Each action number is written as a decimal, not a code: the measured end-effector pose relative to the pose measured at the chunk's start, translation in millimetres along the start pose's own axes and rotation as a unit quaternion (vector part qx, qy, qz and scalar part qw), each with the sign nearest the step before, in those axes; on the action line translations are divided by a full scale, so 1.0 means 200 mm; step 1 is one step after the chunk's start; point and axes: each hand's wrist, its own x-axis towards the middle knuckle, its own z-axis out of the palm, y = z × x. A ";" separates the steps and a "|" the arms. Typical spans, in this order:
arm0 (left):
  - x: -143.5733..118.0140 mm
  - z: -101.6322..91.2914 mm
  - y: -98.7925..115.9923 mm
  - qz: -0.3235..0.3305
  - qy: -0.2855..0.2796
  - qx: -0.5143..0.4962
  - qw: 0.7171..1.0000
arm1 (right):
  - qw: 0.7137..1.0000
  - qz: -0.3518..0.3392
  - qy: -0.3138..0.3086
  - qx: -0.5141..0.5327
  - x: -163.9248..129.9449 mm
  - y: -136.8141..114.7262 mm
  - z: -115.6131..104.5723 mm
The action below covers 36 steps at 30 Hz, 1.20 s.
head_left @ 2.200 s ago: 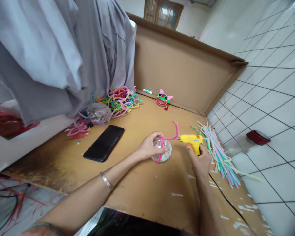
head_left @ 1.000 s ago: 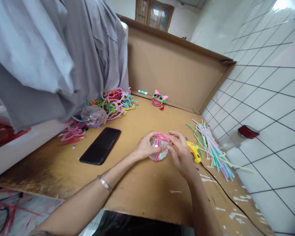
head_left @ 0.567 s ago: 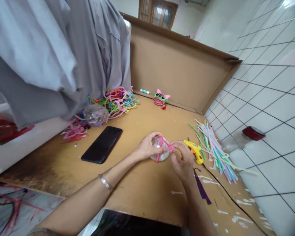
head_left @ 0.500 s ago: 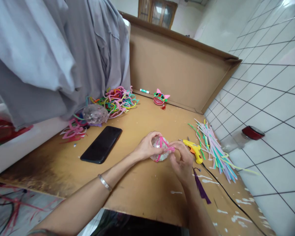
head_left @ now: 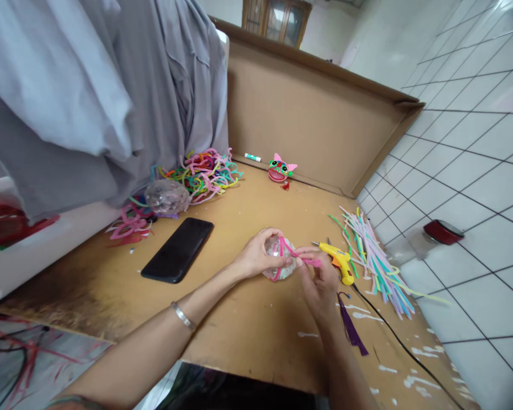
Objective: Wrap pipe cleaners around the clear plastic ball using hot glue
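The left hand (head_left: 256, 259) cups a clear plastic ball (head_left: 279, 266) that rests on the brown counter (head_left: 248, 324), its grip closed around the ball's left and top side. The right hand (head_left: 320, 282) pinches the free end of a pink pipe cleaner (head_left: 301, 259), which runs over the ball's surface; thumb and forefinger are clamped on the strand just right of the ball. For a clean result, keep the ball pinned against the counter so it cannot roll, hold the strand taut and press it flat along the curve, and keep fingertips off any fresh adhesive, which is likely hot. A yellow glue gun (head_left: 337, 263) lies just right of the hands, nozzle toward them, with its black cord (head_left: 393, 341) trailing toward the near edge; keep the cord out from under the wrist. A purple strip (head_left: 350, 330) lies beside the right forearm. A fan of pastel pipe cleaners (head_left: 376, 256) lies further right, a black phone (head_left: 178, 249) to the left, a tangled coloured heap (head_left: 205, 173) and a small cat-faced figure (head_left: 281, 169) at the back. No brand, label or writing is legible on any item.
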 end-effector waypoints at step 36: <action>0.02 -0.02 -0.02 -0.021 -0.023 -0.073 0.997 | 0.965 0.164 0.016 0.204 -0.03 0.06 0.02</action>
